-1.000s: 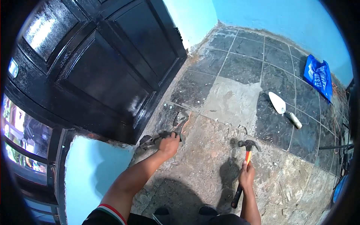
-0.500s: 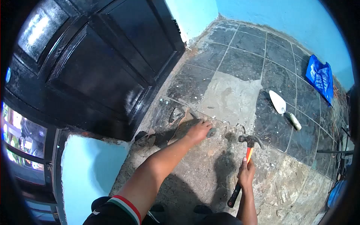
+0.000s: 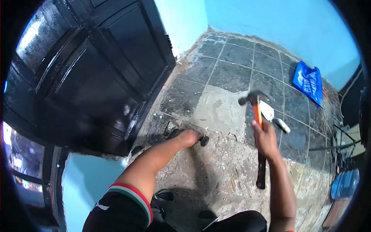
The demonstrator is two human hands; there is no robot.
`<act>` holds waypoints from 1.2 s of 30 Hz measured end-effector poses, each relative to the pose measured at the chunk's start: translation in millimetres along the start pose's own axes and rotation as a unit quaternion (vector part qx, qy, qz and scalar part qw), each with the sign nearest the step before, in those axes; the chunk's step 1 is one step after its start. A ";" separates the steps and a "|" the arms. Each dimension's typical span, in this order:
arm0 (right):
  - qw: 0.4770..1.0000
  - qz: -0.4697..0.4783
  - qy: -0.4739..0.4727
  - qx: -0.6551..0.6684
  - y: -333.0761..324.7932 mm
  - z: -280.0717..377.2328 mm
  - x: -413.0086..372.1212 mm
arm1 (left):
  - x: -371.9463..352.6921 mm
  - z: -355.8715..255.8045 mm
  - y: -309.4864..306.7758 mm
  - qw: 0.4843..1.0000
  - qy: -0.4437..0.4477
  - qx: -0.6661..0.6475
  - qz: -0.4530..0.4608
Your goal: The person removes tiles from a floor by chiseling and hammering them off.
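Hammer [image 3: 255,112] is up, cocked high over the floor [image 3: 232,166], with the right hand [image 3: 265,140] wrapped tight round the handle, ready to swing. The left hand [image 3: 189,137] is clenched on a chisel [image 3: 204,140], bracing it at the broken tile edge by the door [image 3: 96,77]. Half a second back, that hammer hung low near the rubble.

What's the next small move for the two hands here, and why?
Probably swing the hammer down onto the exposed end of the chisel. The right hand holds it lifted above the floor, while the left hand grips the chisel low against the broken floor by the door, its dark end sticking out toward the hammer.
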State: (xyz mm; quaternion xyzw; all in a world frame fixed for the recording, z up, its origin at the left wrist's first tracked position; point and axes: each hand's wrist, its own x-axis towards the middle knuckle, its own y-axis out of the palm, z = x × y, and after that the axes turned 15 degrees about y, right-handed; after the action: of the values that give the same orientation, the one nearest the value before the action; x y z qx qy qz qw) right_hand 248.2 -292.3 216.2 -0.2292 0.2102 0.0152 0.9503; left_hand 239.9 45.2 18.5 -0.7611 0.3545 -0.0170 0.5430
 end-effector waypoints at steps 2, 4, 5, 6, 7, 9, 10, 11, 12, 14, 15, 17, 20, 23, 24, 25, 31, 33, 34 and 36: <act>0.996 -0.032 -0.007 -0.078 -12.4 28.1 7.0 | 5.8 4.5 -1.9 0.993 0.089 0.082 0.015; 0.998 -0.042 0.024 -0.051 -15.1 65.9 -7.9 | 12.2 -1.4 -19.0 0.991 0.088 0.075 0.073; 0.997 -0.059 0.009 -0.043 -12.9 73.2 -9.6 | 10.2 0.6 -13.3 0.992 0.102 0.074 0.022; 0.995 -0.094 0.013 -0.034 -7.3 68.2 -15.4 | 13.4 10.7 9.5 0.987 0.133 0.085 -0.024; 0.992 -0.127 0.005 -0.027 0.6 63.0 -13.5 | 27.3 32.0 35.0 0.979 0.159 0.097 -0.080; 0.985 -0.173 0.021 -0.006 19.5 53.0 -11.5 | 36.4 38.9 30.6 0.973 0.177 0.106 -0.103; 0.979 -0.198 0.037 0.032 33.3 36.6 -11.7 | 34.2 33.7 25.0 0.974 0.156 0.127 -0.103; 0.977 -0.202 0.038 0.063 48.3 17.9 -16.6 | 32.9 27.7 24.3 0.975 0.134 0.143 -0.101; 0.969 -0.201 0.073 0.124 67.2 5.0 -28.1 | 32.7 24.6 27.0 0.976 0.115 0.162 -0.092; 0.949 -0.205 0.118 0.207 106.2 -39.7 -34.8 | 35.6 31.4 38.8 0.971 0.117 0.132 -0.163; 0.935 -0.209 0.134 0.254 126.6 -60.8 -36.9 | 29.7 28.2 39.2 0.970 0.117 0.140 -0.160; 0.920 -0.197 0.158 0.298 165.1 -98.8 -42.2 | 28.3 24.9 35.6 0.970 0.121 0.148 -0.152; 0.913 -0.153 0.212 0.312 218.8 -142.1 -33.6 | 26.5 26.7 39.0 0.971 0.127 0.147 -0.142; 0.917 -0.083 0.248 0.300 249.3 -145.9 -28.4 | 24.5 26.4 50.4 0.967 0.139 0.157 -0.145; 0.914 -0.078 0.249 0.309 249.7 -140.5 -28.7 | 23.8 25.6 49.4 0.968 0.138 0.163 -0.135; 0.911 -0.073 0.255 0.317 250.1 -139.6 -31.8 | 21.9 24.2 52.7 0.969 0.136 0.166 -0.122; 0.875 -0.202 0.197 0.394 231.2 -155.9 -30.0 | 26.4 24.1 46.5 0.975 0.130 0.152 -0.099; 0.873 -0.288 0.178 0.352 244.2 -159.7 -29.4 | 26.3 22.0 45.8 0.977 0.123 0.149 -0.094; 0.872 -0.283 0.214 0.337 256.5 -165.3 -26.3 | 25.2 21.6 46.6 0.976 0.123 0.150 -0.101; 0.932 -0.091 0.269 0.223 266.0 -173.1 -34.8 | 23.5 21.5 50.7 0.971 0.129 0.160 -0.120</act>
State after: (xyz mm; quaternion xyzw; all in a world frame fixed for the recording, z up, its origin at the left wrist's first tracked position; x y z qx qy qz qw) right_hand 115.2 -128.6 -23.4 -0.0249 0.4339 -0.1812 0.8822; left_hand 239.9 41.5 -41.3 -0.6923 0.3207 -0.2365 0.6017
